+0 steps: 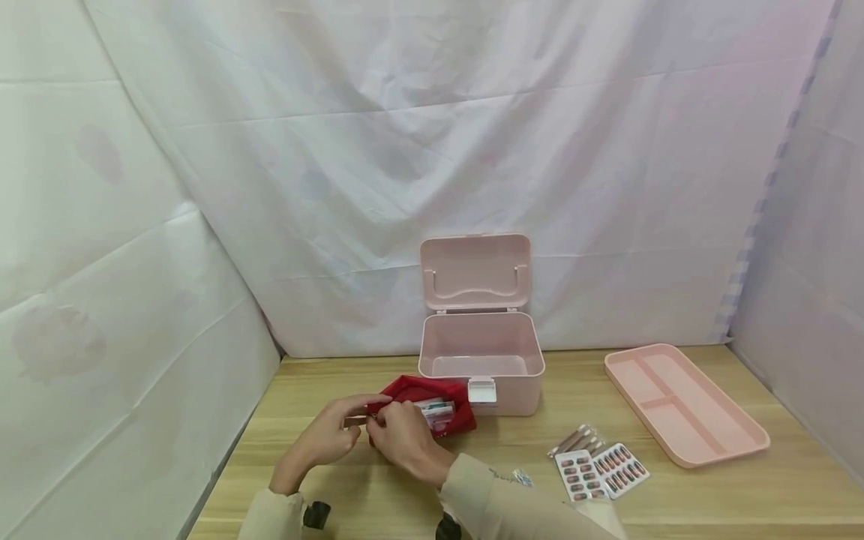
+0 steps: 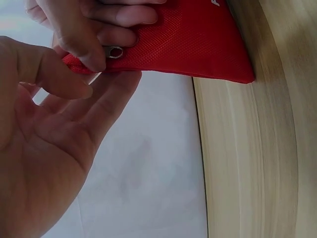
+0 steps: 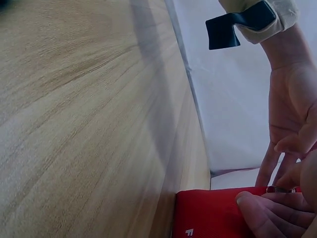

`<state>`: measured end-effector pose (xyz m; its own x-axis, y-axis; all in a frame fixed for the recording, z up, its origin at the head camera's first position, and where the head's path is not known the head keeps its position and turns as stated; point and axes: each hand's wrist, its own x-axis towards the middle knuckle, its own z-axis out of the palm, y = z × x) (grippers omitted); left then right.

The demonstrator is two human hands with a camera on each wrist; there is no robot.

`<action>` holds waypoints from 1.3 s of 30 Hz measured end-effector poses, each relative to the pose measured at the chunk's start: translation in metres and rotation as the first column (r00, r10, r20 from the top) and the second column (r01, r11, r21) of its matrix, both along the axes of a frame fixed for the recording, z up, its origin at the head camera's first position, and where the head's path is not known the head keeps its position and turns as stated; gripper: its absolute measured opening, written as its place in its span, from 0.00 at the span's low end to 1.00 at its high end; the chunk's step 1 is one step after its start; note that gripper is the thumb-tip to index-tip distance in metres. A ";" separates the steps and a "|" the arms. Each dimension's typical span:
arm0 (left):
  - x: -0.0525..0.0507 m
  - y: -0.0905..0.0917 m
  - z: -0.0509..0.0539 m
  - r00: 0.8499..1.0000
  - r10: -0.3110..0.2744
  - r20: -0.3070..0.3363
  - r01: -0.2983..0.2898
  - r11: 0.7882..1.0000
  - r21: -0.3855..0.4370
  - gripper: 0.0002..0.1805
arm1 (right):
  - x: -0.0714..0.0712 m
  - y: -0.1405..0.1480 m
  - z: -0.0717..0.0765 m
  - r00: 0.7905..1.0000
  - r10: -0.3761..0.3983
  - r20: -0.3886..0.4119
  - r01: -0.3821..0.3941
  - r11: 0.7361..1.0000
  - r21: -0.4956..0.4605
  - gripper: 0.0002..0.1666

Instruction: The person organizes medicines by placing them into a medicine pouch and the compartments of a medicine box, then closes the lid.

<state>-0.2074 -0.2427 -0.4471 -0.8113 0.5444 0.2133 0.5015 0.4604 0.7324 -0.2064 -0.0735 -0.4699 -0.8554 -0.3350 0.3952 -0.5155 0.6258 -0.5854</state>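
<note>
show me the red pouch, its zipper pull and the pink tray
Red pouch (image 2: pixel 193 44), left wrist view: its fabric side.
Zipper pull (image 2: pixel 109 51), left wrist view: its silvery tab.
Pink tray (image 1: pixel 709 403), head view: bare compartment floor.

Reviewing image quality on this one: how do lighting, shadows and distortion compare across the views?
Head: bright, fairly even light, though the small packet by the right sleeve is too tiny to read; left wrist: dimmer, the left hand partly shaded, the table's grain looking bowed, perhaps lens distortion; right wrist: a long soft shadow runs across the table.
</note>
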 end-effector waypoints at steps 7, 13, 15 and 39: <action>-0.002 -0.001 0.001 1.000 -0.004 0.026 0.004 1.000 0.002 0.40 | 0.003 0.003 0.001 0.998 0.016 -0.061 -0.015 1.000 0.025 0.21; -0.004 -0.001 0.000 1.000 -0.005 0.014 0.005 1.000 0.005 0.29 | 0.006 0.006 0.000 0.991 0.061 -0.120 -0.052 0.996 0.076 0.15; -0.005 -0.001 -0.002 1.000 -0.007 0.010 0.007 1.000 0.012 0.25 | 0.007 0.007 0.000 0.988 0.075 -0.138 -0.063 0.994 0.095 0.14; -0.001 0.000 -0.003 0.998 0.060 -0.030 -0.060 0.998 0.007 0.20 | 0.009 0.023 0.010 0.977 0.104 -0.185 -0.036 0.940 0.338 0.13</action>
